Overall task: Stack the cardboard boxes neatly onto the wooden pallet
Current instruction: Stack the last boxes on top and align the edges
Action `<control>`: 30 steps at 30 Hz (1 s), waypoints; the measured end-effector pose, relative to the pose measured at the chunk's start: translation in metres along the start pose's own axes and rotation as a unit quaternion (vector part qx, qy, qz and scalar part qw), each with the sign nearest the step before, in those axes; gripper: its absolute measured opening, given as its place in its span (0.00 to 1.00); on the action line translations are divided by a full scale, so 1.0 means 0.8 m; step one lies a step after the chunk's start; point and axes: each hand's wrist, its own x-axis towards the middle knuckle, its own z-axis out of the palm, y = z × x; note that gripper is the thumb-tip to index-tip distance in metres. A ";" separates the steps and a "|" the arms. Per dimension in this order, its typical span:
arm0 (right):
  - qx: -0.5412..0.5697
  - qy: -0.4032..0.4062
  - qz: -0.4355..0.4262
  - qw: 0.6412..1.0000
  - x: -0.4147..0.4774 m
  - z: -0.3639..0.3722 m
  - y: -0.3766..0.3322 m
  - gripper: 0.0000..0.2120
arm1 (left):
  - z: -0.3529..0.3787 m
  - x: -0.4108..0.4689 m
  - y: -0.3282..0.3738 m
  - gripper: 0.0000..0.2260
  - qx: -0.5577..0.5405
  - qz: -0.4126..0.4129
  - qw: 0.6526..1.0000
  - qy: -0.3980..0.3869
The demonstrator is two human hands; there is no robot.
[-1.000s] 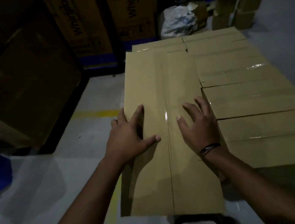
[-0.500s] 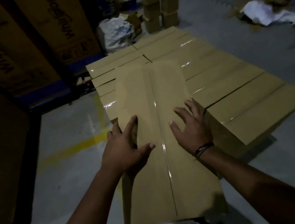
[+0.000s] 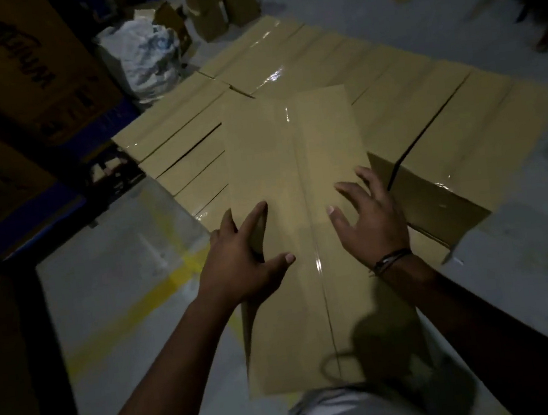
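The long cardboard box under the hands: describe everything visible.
The long box is plain brown cardboard, closed, with glossy clear tape running lengthwise down its top seam. It lies roughly level, its far end over the layer of stacked boxes, its near end jutting toward the person. The left hand and right hand rest spread on its top.

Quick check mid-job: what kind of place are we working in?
Probably a warehouse: rows of taped cardboard boxes, big printed cartons at the left, and a yellow line painted on the concrete floor.
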 end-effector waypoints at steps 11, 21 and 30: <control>-0.074 0.074 0.124 0.987 -0.020 0.045 -0.004 0.20 | 0.029 0.086 -0.061 0.43 -0.098 0.104 0.987 -0.079; -0.114 0.153 0.262 0.946 -0.033 0.123 -0.087 0.18 | -0.001 0.177 -0.144 0.42 -0.050 0.244 0.954 -0.169; -0.108 0.163 0.317 0.928 -0.019 0.176 -0.112 0.23 | 0.000 0.244 -0.167 0.45 0.002 0.289 0.934 -0.208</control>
